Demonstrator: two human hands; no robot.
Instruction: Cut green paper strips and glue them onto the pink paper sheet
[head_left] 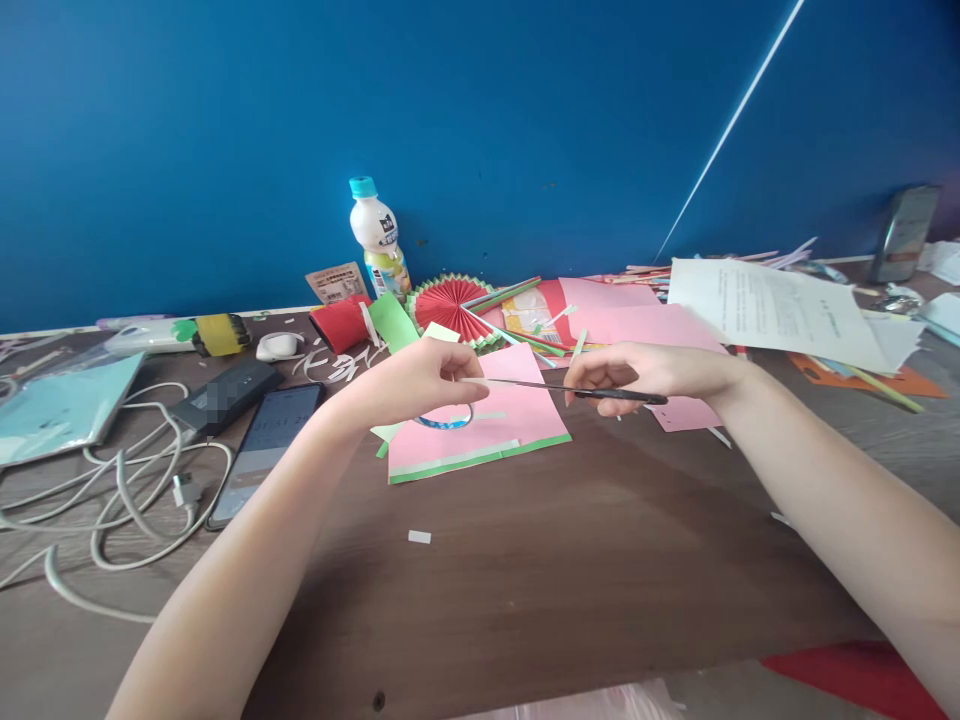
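Note:
My left hand [439,380] is closed on a roll of tape [448,422], which hangs below the fingers. The tape's end is pinched near the fingertips. In my right hand [626,375] is a pair of black-handled scissors [622,396], seen nearly edge-on. Their thin blades point left and reach the tape's end at my left fingers; whether they touch it I cannot tell. Beneath both hands lies a pink sheet [480,440] with a green strip along its front edge and a whitish strip just above that.
Behind the hands stand a bottle [377,235], a red-and-green paper fan [454,308] and a red cup-like piece [341,322]. A phone [262,455], a black box [225,398] and looped white cables [112,500] lie left. Printed paper [772,310] is at right. A small white scrap [419,537] lies in front.

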